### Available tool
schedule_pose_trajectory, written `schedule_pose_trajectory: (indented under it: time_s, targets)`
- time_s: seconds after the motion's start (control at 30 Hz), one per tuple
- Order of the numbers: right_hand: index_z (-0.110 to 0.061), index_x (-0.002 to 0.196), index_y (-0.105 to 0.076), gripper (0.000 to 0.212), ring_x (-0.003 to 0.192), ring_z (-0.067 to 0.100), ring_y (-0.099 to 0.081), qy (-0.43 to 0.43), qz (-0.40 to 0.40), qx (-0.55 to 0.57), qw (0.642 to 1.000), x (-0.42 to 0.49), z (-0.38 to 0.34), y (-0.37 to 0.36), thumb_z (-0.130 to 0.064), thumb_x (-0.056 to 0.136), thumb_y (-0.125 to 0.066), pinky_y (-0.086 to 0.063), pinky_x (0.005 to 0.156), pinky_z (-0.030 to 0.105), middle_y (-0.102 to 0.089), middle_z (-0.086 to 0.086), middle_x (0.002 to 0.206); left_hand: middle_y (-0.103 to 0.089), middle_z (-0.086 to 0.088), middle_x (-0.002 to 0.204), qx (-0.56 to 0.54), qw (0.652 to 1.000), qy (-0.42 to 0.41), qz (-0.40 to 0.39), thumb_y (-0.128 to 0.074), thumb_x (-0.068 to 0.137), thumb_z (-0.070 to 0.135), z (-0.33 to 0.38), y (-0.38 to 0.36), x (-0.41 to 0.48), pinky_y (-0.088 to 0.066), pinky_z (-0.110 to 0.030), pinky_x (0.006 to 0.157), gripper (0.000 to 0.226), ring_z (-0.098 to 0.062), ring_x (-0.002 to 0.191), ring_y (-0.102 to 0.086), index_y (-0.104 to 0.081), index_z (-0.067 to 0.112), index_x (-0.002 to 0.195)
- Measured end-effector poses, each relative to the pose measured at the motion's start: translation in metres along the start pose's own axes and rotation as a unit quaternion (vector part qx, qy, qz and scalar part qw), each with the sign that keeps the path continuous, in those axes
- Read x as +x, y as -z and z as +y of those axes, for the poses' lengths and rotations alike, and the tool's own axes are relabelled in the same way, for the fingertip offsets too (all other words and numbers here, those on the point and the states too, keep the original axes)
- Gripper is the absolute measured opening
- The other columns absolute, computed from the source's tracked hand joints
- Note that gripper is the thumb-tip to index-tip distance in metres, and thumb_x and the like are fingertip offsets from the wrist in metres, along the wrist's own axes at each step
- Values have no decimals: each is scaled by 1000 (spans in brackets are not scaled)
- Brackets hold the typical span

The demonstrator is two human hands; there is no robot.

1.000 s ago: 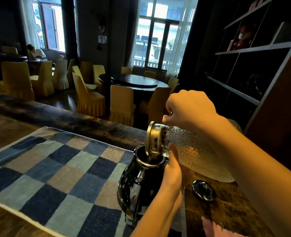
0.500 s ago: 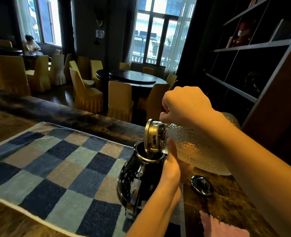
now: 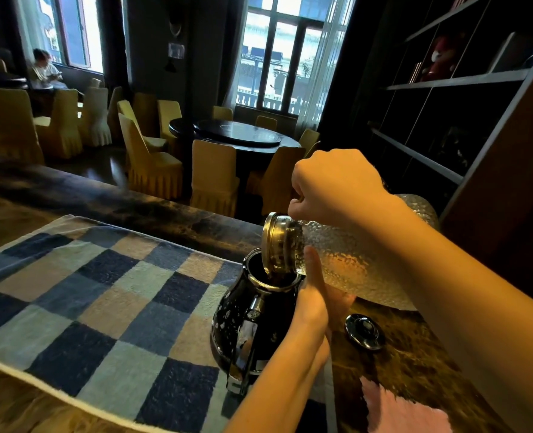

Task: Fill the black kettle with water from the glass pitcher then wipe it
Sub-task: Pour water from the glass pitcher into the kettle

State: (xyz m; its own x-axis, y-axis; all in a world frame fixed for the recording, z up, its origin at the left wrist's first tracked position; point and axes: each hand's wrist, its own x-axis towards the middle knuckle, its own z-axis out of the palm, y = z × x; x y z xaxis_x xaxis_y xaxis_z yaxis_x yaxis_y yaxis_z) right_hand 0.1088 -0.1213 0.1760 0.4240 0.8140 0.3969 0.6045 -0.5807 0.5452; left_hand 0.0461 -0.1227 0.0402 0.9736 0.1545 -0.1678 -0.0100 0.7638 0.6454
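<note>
The black kettle [image 3: 252,323] stands with its mouth uncovered on the right end of a checked mat [image 3: 102,292]. My right hand [image 3: 334,185] grips the top of the textured glass pitcher [image 3: 359,264], which is tipped almost level. The pitcher's gold metal mouth [image 3: 279,245] dips into the kettle's opening. My left hand [image 3: 313,298] is pressed against the kettle's right side, thumb up beside the pitcher's neck and fingers curled under it. No stream of water can be made out.
The kettle's round lid [image 3: 365,332] lies on the dark counter right of the kettle. A pink cloth [image 3: 405,410] lies at the near right. Dark shelving [image 3: 446,120] rises to the right. Beyond the counter stand yellow chairs [image 3: 212,173] and a round table.
Both hands, the pitcher and the kettle keep the same pose. The view has tilted slightly down, showing more of the pink cloth.
</note>
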Motion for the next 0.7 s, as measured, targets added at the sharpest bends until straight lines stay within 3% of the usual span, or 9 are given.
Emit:
schedule_pose_trajectory:
  time_s: [0.07,0.13,0.23,0.27,0.33,0.4,0.57,0.7]
  targets:
    - [-17,51,-33,43,42,14,-29,-2,-1,6,1000,-1,0,-1,-29,79,-63,-24,44,23,-34,-1,47,-66,-25,104,3,1000,0,11,-47,75,63,-1,3,2,-53,-19,45,91,-5,63,-70,-42,-9,130]
    - [-17,52,-33,43,42,14,-30,-8,-3,12,1000,-2,1,-1,-31,80,-63,-24,45,23,-35,-1,47,-56,-29,118,13,1000,-4,16,-49,68,66,-1,4,3,-53,-20,46,99,-2,66,-68,-41,-7,134]
    - [-18,52,-35,43,44,15,-33,-24,-5,29,999,-5,3,-2,-35,80,-63,-28,45,24,-37,-1,48,-58,-8,105,42,999,-19,15,-46,59,74,-2,7,6,-55,-20,50,99,-1,69,-68,-49,7,132]
    - [-18,52,-35,43,44,15,-34,-31,-5,36,999,-6,4,-2,-36,80,-63,-28,45,24,-38,-1,49,-56,-9,108,57,998,-19,15,-44,58,76,-2,7,6,-58,-22,58,97,-3,76,-69,-51,12,130]
    - [-19,52,-36,44,45,16,-35,-43,-3,51,998,-8,5,-3,-37,81,-63,-28,46,24,-38,-1,49,-61,-24,119,86,996,-12,17,-41,58,77,0,7,7,-57,-35,87,97,-19,100,-69,-48,17,134]
    - [-19,52,-39,42,47,17,-42,-56,1,62,997,-10,6,-5,-39,81,-62,-31,47,25,-41,-1,50,-58,-17,132,112,994,-9,18,-40,59,75,1,7,6,-45,-45,104,97,-28,119,-59,-44,18,138]
    - [-16,58,-56,34,53,20,-57,-88,8,85,992,-18,9,-9,-40,82,-61,-46,51,29,-54,1,55,-54,-15,138,158,987,-13,16,-39,59,75,3,8,2,-43,-46,106,100,-30,124,-54,-41,17,141]
    - [-18,51,-48,39,43,14,-42,-121,28,113,986,-30,14,-15,-39,81,-62,-29,43,22,-44,-4,47,-59,-11,133,196,980,-20,6,-39,57,78,2,9,-1,-46,-41,104,99,-24,120,-57,-45,19,137]
